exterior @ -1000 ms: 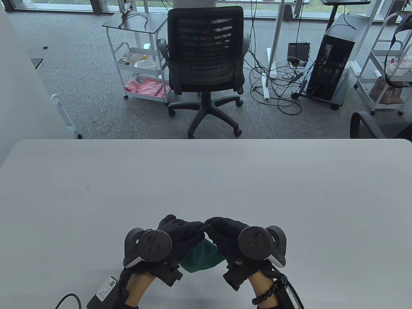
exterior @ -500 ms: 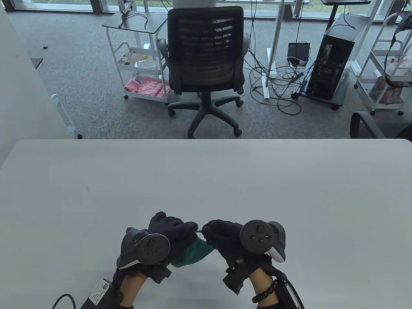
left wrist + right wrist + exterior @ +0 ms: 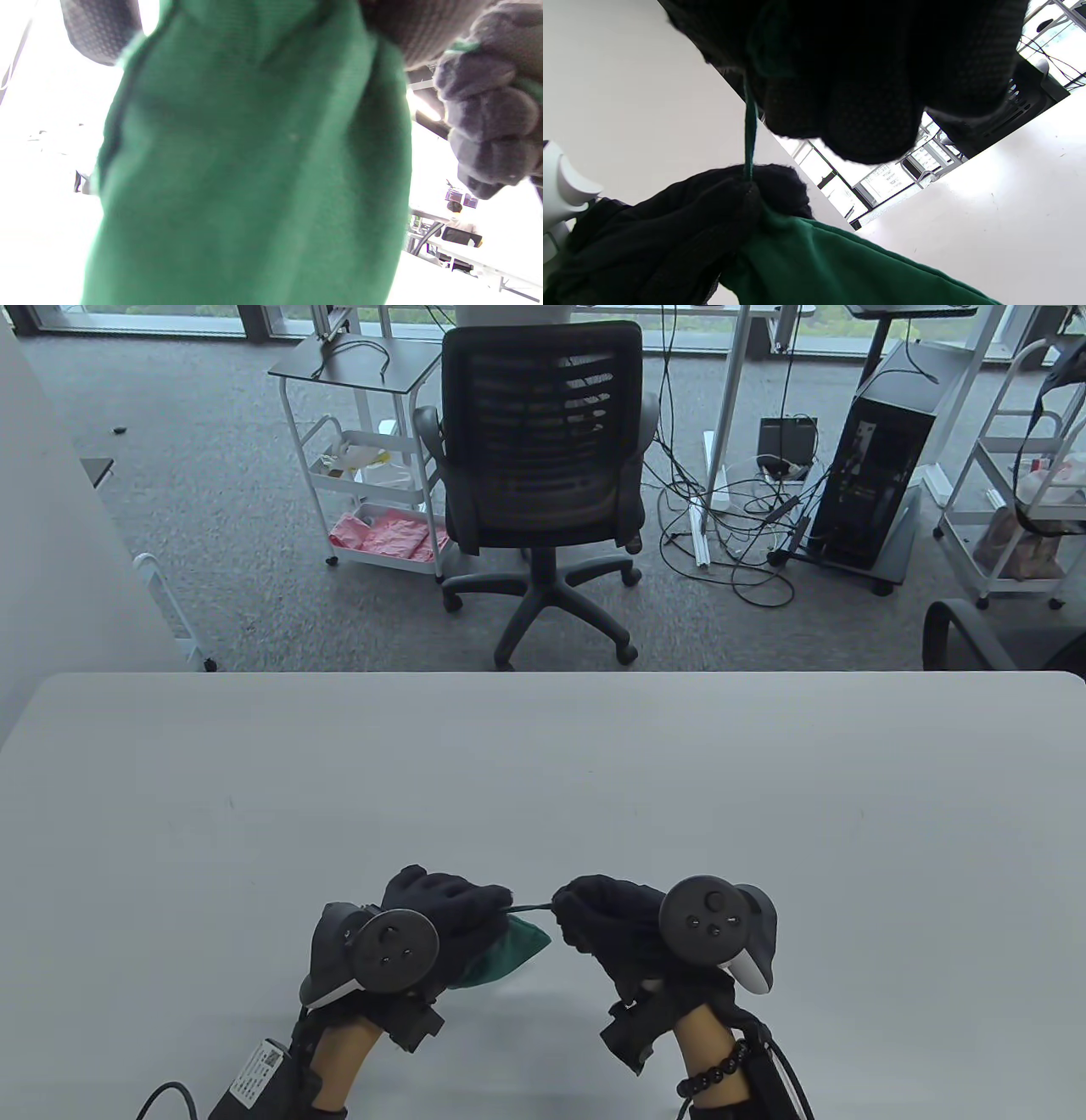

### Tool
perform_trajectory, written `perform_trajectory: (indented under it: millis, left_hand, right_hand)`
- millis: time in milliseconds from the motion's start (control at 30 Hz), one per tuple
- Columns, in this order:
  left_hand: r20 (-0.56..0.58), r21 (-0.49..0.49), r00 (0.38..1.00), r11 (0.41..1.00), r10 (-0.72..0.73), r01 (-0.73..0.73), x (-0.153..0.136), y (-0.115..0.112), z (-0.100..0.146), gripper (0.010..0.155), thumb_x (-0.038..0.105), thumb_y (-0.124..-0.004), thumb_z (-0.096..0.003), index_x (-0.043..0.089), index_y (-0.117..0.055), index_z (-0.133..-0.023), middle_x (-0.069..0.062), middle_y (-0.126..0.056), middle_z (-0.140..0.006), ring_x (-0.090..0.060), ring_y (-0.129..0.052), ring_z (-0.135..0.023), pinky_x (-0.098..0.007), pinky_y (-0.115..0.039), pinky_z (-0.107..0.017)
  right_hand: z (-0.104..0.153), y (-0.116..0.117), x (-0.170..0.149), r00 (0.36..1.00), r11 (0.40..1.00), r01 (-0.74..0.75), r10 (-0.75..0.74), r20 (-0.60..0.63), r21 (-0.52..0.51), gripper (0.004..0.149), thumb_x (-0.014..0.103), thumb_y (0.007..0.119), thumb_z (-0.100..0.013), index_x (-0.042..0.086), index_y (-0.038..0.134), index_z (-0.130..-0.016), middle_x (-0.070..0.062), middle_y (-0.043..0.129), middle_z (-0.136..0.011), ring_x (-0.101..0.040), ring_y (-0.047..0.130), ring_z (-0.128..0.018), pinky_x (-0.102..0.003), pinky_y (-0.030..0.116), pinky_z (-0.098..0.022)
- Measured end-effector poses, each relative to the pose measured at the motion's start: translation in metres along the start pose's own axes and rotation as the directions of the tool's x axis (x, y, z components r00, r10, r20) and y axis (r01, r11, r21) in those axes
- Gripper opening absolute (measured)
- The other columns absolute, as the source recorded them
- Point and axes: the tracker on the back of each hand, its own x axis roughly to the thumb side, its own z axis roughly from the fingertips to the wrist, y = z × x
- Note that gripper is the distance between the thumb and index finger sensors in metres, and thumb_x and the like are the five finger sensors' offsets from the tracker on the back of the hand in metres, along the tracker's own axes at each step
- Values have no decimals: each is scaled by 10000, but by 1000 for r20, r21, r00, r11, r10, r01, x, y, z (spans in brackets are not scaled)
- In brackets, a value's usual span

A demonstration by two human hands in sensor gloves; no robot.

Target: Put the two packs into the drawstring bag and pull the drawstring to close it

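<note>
A green drawstring bag (image 3: 506, 950) hangs above the table's near edge, bunched at its mouth in my left hand (image 3: 454, 903), which grips the gathered top. My right hand (image 3: 594, 909) pinches the dark green drawstring (image 3: 530, 909), stretched taut between the two hands. In the left wrist view the bag's cloth (image 3: 254, 169) fills the frame, with my right hand (image 3: 488, 127) curled at the right. In the right wrist view the drawstring (image 3: 749, 135) runs from my right hand's fingers (image 3: 865, 106) down to the left hand (image 3: 670, 237) at the bag's neck (image 3: 818, 262). The packs are not visible.
The grey table (image 3: 543, 780) stretches away bare beyond the hands. Past its far edge stand an office chair (image 3: 543, 458), a white cart (image 3: 365, 458) and a computer tower (image 3: 874, 483) on the carpet.
My hands have drawn apart: the left moved left with the bag, the right moved right, and a length of drawstring now shows taut between them.
</note>
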Motion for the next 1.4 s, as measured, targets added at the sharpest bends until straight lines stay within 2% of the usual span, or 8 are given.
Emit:
perform_trajectory:
  millis: [233, 733, 1000, 1100, 1233, 1333, 1400]
  left_hand:
    - [-8, 0, 1000, 1000, -13, 13, -3, 1, 0, 428, 560, -734, -507, 351, -878, -852, 42, -1010, -799, -293, -1013, -812, -701, -710, -672]
    - [-33, -5, 998, 999, 44, -44, -16, -1, -2, 428, 580, -733, -502, 386, -865, -860, 40, -997, -834, -285, -1019, -810, -675, -737, -670]
    - [-40, -10, 999, 1000, 23, -23, -15, -1, -3, 435, 571, -737, -496, 393, -853, -876, -61, -1001, -851, -317, -1076, -724, -573, -848, -597]
    - [-40, 12, 999, 1000, 22, -21, -14, -1, -1, 434, 547, -734, -497, 383, -850, -882, -59, -1013, -831, -302, -1096, -685, -548, -867, -580]
    - [-51, 36, 998, 999, 24, -22, -14, -2, 0, 425, 514, -740, -496, 371, -859, -877, -56, -1023, -821, -299, -1101, -673, -545, -866, -577]
    - [-64, 47, 998, 999, 5, -2, -15, -1, 0, 423, 506, -744, -492, 367, -863, -873, -48, -1022, -825, -299, -1097, -676, -548, -862, -580]
    - [-73, 53, 997, 998, -17, 20, -16, 0, 1, 421, 503, -747, -491, 365, -865, -872, -40, -1021, -827, -296, -1097, -677, -549, -860, -582]
  right_hand:
    - [0, -4, 0, 1000, 1000, 5, -5, 6, -12, 362, 403, 754, -541, 135, 926, -713, -37, 1029, -542, -205, 1083, -407, -426, 939, -374]
    - [7, -32, 2, 999, 993, 29, -25, 46, -111, 354, 391, 765, -539, 123, 936, -696, -34, 1034, -527, -202, 1082, -398, -424, 939, -369]
    - [8, -34, 1, 998, 993, 46, -42, 39, -108, 354, 389, 765, -542, 122, 934, -702, -36, 1032, -538, -207, 1082, -407, -425, 937, -376]
    - [8, -34, -1, 1000, 994, 1, 1, 26, -107, 357, 399, 759, -544, 132, 929, -709, -32, 1031, -542, -202, 1080, -412, -421, 936, -379]
    - [7, -32, 0, 990, 985, -132, 136, 33, -113, 366, 419, 750, -541, 151, 921, -721, -26, 1030, -558, -202, 1083, -428, -419, 937, -390]
    - [7, -29, -4, 989, 985, -146, 147, 10, -93, 388, 418, 741, -546, 141, 900, -767, -59, 1019, -625, -249, 1076, -495, -459, 916, -436]
    - [6, -27, -7, 977, 973, -212, 211, -21, -95, 427, 416, 729, -551, 120, 870, -824, -93, 995, -705, -301, 1057, -573, -499, 891, -482]
